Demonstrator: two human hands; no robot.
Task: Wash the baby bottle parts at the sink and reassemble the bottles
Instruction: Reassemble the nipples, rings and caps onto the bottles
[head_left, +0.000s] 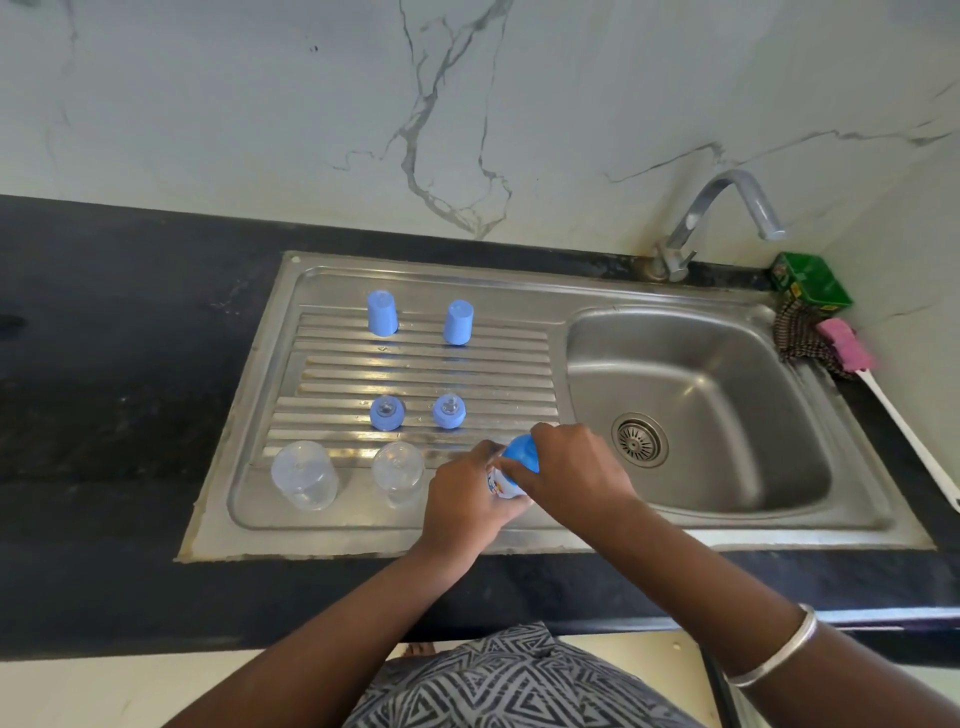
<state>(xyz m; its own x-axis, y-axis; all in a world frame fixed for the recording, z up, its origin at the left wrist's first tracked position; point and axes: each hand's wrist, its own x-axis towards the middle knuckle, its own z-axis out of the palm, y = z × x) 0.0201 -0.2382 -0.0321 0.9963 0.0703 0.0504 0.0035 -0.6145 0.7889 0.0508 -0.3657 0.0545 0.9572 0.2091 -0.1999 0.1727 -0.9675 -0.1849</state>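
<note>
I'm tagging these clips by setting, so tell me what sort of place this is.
Most likely a home kitchen counter. A stainless steel sink with a ribbed drainboard is set into a dark countertop, a tap stands against a marble-look wall, and a green scrub pad sits by the basin.

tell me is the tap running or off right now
Off. No stream falls from the tap spout, and the sink basin beneath it holds no pooled water around the drain.
</note>
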